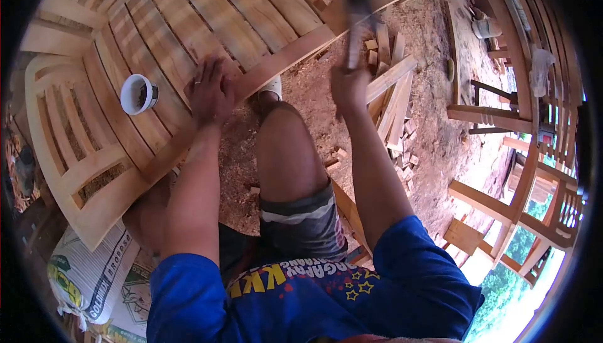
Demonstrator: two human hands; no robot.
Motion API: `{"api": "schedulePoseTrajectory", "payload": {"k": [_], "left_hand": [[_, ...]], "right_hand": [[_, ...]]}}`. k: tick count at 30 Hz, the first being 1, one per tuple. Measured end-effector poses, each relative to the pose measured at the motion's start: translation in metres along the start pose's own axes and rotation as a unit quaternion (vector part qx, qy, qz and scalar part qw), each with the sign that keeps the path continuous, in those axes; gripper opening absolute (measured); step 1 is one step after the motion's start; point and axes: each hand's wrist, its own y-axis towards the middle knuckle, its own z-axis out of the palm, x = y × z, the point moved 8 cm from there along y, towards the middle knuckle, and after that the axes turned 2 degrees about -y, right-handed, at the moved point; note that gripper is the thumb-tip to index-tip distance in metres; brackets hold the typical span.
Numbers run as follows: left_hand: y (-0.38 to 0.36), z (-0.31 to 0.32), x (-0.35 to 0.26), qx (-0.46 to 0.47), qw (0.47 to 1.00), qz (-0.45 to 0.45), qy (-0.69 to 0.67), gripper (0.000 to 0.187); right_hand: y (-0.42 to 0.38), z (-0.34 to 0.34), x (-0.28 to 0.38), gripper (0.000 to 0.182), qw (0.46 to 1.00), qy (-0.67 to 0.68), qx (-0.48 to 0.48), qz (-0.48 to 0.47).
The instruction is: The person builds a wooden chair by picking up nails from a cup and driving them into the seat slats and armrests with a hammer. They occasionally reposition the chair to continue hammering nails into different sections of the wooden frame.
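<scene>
My right hand point(350, 88) is closed around the handle of a hammer point(355, 48), raised beyond the front of the bench; the hammer's dark head is smeared by motion. On the slatted wooden bench seat point(182, 19) rests my left hand point(211, 95), palm down by the front rail point(286, 60), fingers stretched over the slats. A ring shows on one finger. To its left, a white bowl point(151, 97) with small dark bits inside stands on the seat. The bench's slatted armrest side point(59, 129) rises at the left.
Wood offcuts and strips point(394, 101) lie piled on the dirt floor point(433, 66) at right of the bench. Further right stand other wooden furniture frames point(490, 205) and a pail point(485, 27). Printed sacks point(94, 274) sit at lower left. My knee point(289, 148) is close to the bench.
</scene>
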Motion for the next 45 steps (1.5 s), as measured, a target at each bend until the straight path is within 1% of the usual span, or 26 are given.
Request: {"api": "schedulePoseTrajectory", "payload": {"k": [3, 7, 10, 11, 13, 14, 17, 20, 21, 23, 24, 25, 27, 28, 29, 32, 33, 34, 35, 37, 38, 39, 41, 42, 43, 45], "left_hand": [[0.007, 0.003, 0.001, -0.019, 1.000, 0.013, 0.012, 0.047], [-0.001, 0.002, 0.001, -0.008, 1.000, 0.003, 0.012, 0.046], [0.001, 0.004, 0.002, -0.002, 1.000, -0.002, 0.004, 0.046], [0.002, 0.005, 0.004, 0.000, 1.000, -0.003, 0.000, 0.046], [0.003, 0.000, 0.001, -0.012, 1.000, 0.005, 0.001, 0.047], [0.001, -0.001, -0.001, -0.016, 1.000, 0.011, 0.000, 0.047], [0.003, 0.006, 0.003, -0.012, 1.000, 0.006, -0.005, 0.047], [0.002, 0.010, 0.005, 0.035, 0.999, -0.022, -0.011, 0.048], [0.006, 0.007, 0.003, 0.034, 0.999, -0.019, -0.014, 0.048], [0.004, -0.001, 0.001, 0.036, 0.999, -0.018, -0.019, 0.048], [0.005, -0.002, 0.002, 0.021, 1.000, -0.010, -0.012, 0.048], [0.004, 0.000, 0.002, 0.006, 1.000, -0.001, -0.006, 0.048], [0.000, 0.003, 0.002, -0.002, 1.000, 0.002, -0.004, 0.048], [-0.001, 0.003, 0.000, 0.004, 1.000, -0.001, -0.008, 0.048], [0.002, 0.002, 0.000, 0.009, 1.000, -0.001, -0.010, 0.049], [0.001, 0.002, -0.001, 0.026, 0.999, 0.008, -0.027, 0.049], [0.006, 0.002, -0.003, 0.025, 0.999, 0.009, -0.036, 0.050], [0.005, 0.002, -0.002, 0.026, 0.999, 0.010, -0.043, 0.050], [-0.001, 0.002, 0.000, 0.035, 0.998, 0.013, -0.050, 0.051], [-0.018, -0.001, 0.003, 0.056, 0.998, 0.031, -0.030, 0.054], [-0.027, -0.003, 0.007, 0.066, 0.997, 0.040, -0.018, 0.055], [-0.042, 0.003, 0.017, 0.071, 0.995, 0.066, -0.012, 0.056], [-0.092, -0.004, 0.021, 0.068, 0.980, 0.164, 0.088, 0.057], [-0.112, -0.010, 0.021, 0.063, 0.966, 0.209, 0.138, 0.057], [-0.119, -0.035, 0.016, 0.156, 0.985, -0.017, -0.071, 0.055], [-0.173, -0.047, 0.020, 0.223, 0.967, -0.095, -0.074, 0.050]], "right_hand": [[0.004, 0.018, -0.019, 0.025, 0.980, -0.169, 0.101, 0.004], [-0.002, -0.025, 0.070, 0.027, 0.999, 0.017, 0.037, 0.021], [0.000, -0.032, 0.076, 0.029, 0.989, 0.146, 0.004, -0.007], [0.003, -0.024, 0.059, 0.031, 0.985, 0.170, -0.009, -0.028], [-0.003, 0.007, 0.001, 0.032, 0.999, 0.035, 0.010, 0.005], [-0.006, 0.013, -0.016, 0.033, 0.999, -0.033, 0.018, 0.023], [-0.003, 0.021, -0.015, 0.031, 0.989, -0.127, 0.080, 0.009], [-0.002, -0.003, 0.044, 0.028, 0.997, -0.034, 0.058, 0.029], [-0.002, -0.006, 0.049, 0.024, 1.000, -0.006, 0.030, 0.006], [-0.007, -0.006, 0.048, 0.024, 0.998, 0.044, 0.025, 0.035], [-0.008, -0.005, 0.048, 0.023, 0.996, 0.067, 0.023, 0.049], [-0.009, 0.005, 0.029, 0.027, 0.995, 0.052, 0.051, 0.069], [-0.004, 0.043, -0.030, 0.031, 0.975, -0.114, 0.169, 0.085], [-0.006, 0.046, -0.032, 0.033, 0.951, -0.194, 0.222, 0.096], [-0.008, 0.038, -0.025, 0.035, 0.973, -0.131, 0.166, 0.092], [-0.037, 0.013, 0.035, 0.031, 0.959, 0.040, 0.222, 0.171], [-0.049, 0.001, 0.064, 0.025, 0.955, 0.108, 0.230, 0.155], [-0.062, -0.006, 0.085, 0.023, 0.946, 0.176, 0.236, 0.138], [-0.073, -0.002, 0.100, 0.021, 0.949, 0.190, 0.251, -0.028], [-0.110, 0.011, 0.108, 0.018, 0.898, 0.321, 0.297, -0.057], [-0.130, 0.021, 0.109, 0.017, 0.834, 0.442, 0.323, 0.071], [-0.145, 0.032, 0.106, 0.017, 0.836, 0.429, 0.342, 0.034], [-0.174, 0.046, 0.102, 0.017, 0.790, 0.472, 0.386, 0.067], [-0.189, 0.048, 0.107, 0.017, 0.734, 0.525, 0.409, 0.135], [-0.203, 0.050, 0.110, 0.017, 0.669, 0.572, 0.430, 0.202], [-0.209, 0.054, 0.109, 0.019, 0.742, 0.475, 0.446, 0.157]]}}
